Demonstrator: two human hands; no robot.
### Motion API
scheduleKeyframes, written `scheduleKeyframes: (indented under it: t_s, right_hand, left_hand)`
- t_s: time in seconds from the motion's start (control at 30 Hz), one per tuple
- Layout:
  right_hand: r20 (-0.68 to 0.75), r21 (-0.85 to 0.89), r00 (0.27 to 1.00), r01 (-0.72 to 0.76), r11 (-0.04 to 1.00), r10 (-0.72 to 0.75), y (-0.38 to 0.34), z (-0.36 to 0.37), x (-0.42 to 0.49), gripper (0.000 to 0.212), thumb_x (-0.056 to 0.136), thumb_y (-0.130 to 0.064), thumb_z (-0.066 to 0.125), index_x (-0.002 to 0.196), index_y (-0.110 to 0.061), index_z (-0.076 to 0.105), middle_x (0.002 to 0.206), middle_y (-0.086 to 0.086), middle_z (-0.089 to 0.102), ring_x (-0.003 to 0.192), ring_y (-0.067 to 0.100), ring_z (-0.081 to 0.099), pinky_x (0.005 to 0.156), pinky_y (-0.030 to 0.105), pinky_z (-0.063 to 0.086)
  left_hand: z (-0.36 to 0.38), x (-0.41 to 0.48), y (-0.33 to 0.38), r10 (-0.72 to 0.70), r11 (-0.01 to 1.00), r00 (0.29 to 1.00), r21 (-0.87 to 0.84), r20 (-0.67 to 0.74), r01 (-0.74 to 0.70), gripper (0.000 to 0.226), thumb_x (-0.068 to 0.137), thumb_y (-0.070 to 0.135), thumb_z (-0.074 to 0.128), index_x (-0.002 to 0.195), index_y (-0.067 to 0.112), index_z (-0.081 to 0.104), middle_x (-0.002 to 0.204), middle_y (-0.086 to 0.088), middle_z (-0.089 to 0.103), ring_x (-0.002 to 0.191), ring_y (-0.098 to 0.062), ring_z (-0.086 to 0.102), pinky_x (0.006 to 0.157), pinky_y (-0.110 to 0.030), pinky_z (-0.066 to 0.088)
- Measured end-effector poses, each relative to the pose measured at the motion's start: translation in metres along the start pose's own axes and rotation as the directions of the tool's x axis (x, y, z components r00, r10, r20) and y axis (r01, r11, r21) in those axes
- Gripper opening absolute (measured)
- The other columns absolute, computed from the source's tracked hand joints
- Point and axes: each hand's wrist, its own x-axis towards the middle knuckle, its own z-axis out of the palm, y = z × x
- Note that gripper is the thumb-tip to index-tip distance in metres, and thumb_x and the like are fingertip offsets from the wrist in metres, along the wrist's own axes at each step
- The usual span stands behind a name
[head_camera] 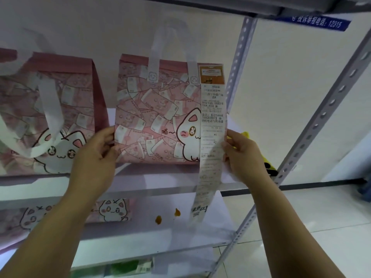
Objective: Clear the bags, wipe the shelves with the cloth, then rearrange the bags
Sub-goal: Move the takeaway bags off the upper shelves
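two hands grip the pink cat bag [158, 117] standing on the upper shelf [140, 184]: my left hand [96, 157] and right hand [244, 155] each clasp a side. i'd keep it level and mind the dangling receipt [210, 141] near the stained shelf [170, 227] below.

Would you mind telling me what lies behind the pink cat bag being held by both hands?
Behind the pink cat bag, at its right edge, a yellow and black object pokes out past the right hand. What it is cannot be told; the bag and hand cover most of it.
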Motion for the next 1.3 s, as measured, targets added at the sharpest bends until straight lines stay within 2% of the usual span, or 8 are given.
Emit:
scheduleKeyframes:
  t_s: [0.33,0.4,0.5,0.63,0.9,1.1,1.2,1.3]
  right_hand:
    - [-0.064,0.123,0.997,0.049,0.991,-0.041,-0.009,-0.008,-0.027,0.050,0.097,-0.010,0.045,0.094,-0.056,0.064,0.081,-0.019,0.069,0.054,-0.002,0.057,0.053,0.020,0.044]
    - [-0.096,0.150,0.993,0.087,0.985,-0.073,-0.013,-0.011,-0.041,0.052,0.096,-0.007,0.044,0.093,-0.054,0.065,0.084,-0.017,0.069,0.066,0.001,0.063,0.058,0.023,0.050]
    - [-0.156,0.177,0.982,0.134,0.975,-0.106,-0.018,-0.016,-0.071,0.054,0.096,-0.003,0.044,0.095,-0.053,0.065,0.098,-0.013,0.072,0.088,0.009,0.068,0.068,0.025,0.057]
    - [-0.222,0.165,0.968,0.159,0.973,-0.120,-0.025,-0.023,-0.121,0.043,0.096,-0.005,0.045,0.106,-0.044,0.062,0.101,-0.010,0.071,0.091,0.009,0.067,0.067,0.025,0.058]
    - [-0.355,0.087,0.932,0.105,0.991,-0.068,-0.041,-0.043,-0.250,0.034,0.096,-0.014,0.046,0.106,-0.043,0.060,0.097,-0.016,0.069,0.088,0.010,0.066,0.063,0.027,0.059]
    - [-0.474,0.032,0.879,0.068,0.997,-0.045,-0.048,-0.087,-0.333,0.035,0.097,-0.014,0.046,0.106,-0.045,0.060,0.095,-0.016,0.069,0.084,0.008,0.066,0.061,0.023,0.057]
    - [-0.547,-0.020,0.835,0.054,0.998,-0.056,-0.049,-0.120,-0.367,0.042,0.097,-0.013,0.048,0.099,-0.053,0.060,0.091,-0.020,0.069,0.074,0.003,0.066,0.056,0.017,0.053]
    - [-0.626,-0.015,0.778,0.041,0.999,-0.041,-0.043,-0.159,-0.393,0.036,0.095,-0.011,0.051,0.100,-0.046,0.062,0.088,-0.017,0.071,0.068,0.007,0.067,0.056,0.019,0.054]
  left_hand:
    - [-0.006,-0.019,0.023,0.005,0.999,0.999,-0.043,-0.044,-0.007,0.040,0.088,0.002,0.057,0.108,0.037,0.056,0.101,0.025,0.062,0.092,0.016,0.057,0.077,-0.011,0.046]
    - [-0.010,-0.028,0.030,0.014,0.997,0.999,-0.074,-0.031,-0.016,0.040,0.088,0.004,0.058,0.103,0.041,0.058,0.102,0.023,0.063,0.094,0.014,0.058,0.079,-0.019,0.047]
    - [-0.019,-0.046,0.041,0.041,0.993,0.999,-0.110,0.007,-0.040,0.046,0.088,0.001,0.058,0.097,0.046,0.057,0.101,0.021,0.064,0.095,0.011,0.059,0.081,-0.018,0.044]
    - [-0.037,-0.074,0.051,0.067,0.988,0.996,-0.143,0.062,-0.057,0.045,0.088,0.002,0.058,0.095,0.046,0.059,0.098,0.023,0.066,0.093,0.009,0.061,0.078,-0.018,0.044]
    - [-0.069,-0.150,0.068,0.130,0.969,0.969,-0.236,0.208,-0.079,0.049,0.088,-0.001,0.055,0.093,0.048,0.062,0.097,0.023,0.069,0.087,0.003,0.065,0.071,-0.022,0.048]
    - [-0.052,-0.202,0.097,0.211,0.929,0.925,-0.358,0.315,-0.090,0.054,0.088,-0.008,0.051,0.088,0.045,0.062,0.093,0.024,0.069,0.087,0.005,0.064,0.063,-0.006,0.049]
    - [-0.027,-0.221,0.117,0.254,0.921,0.890,-0.377,0.380,-0.102,0.054,0.089,-0.003,0.054,0.089,0.051,0.061,0.095,0.025,0.068,0.090,0.004,0.064,0.063,-0.012,0.051]
    - [0.011,-0.239,0.137,0.284,0.905,0.851,-0.418,0.441,-0.086,0.049,0.089,0.001,0.056,0.092,0.050,0.061,0.098,0.021,0.068,0.091,-0.001,0.065,0.069,-0.021,0.051]
